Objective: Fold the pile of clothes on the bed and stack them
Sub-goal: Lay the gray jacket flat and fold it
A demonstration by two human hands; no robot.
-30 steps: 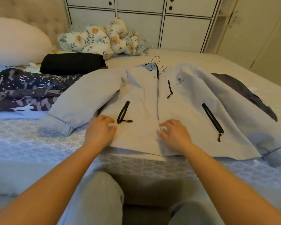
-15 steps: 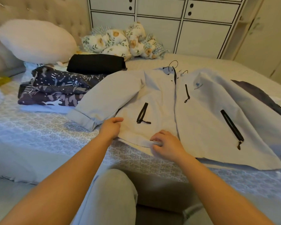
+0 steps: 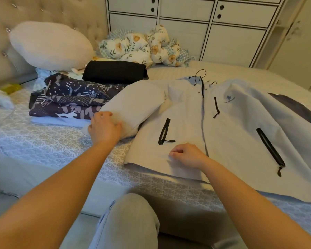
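The light grey zip jacket (image 3: pixel 214 126) lies spread face up across the near edge of the bed (image 3: pixel 48 146), zipped, not yet folded. The left hand (image 3: pixel 104 128) grips the cuff end of the jacket's sleeve (image 3: pixel 133 106), fingers curled around it. The right hand (image 3: pixel 188 155) rests on the jacket's hem near the zip, fingers curled in; whether it pinches cloth or merely presses cannot be told. Toward the headboard side, some work looks finished: a stack of dark patterned folded clothes (image 3: pixel 74 101) sits just beside the sleeve, with a folded black garment (image 3: pixel 115 71) behind it. A floral bundle (image 3: pixel 140 47) lies by the far edge, possibly bedding, possibly unfolded clothes. A dark piece (image 3: pixel 294 106) shows under the jacket's far side. So: early on this jacket, with the sleeve fold, body folds and stacking left.
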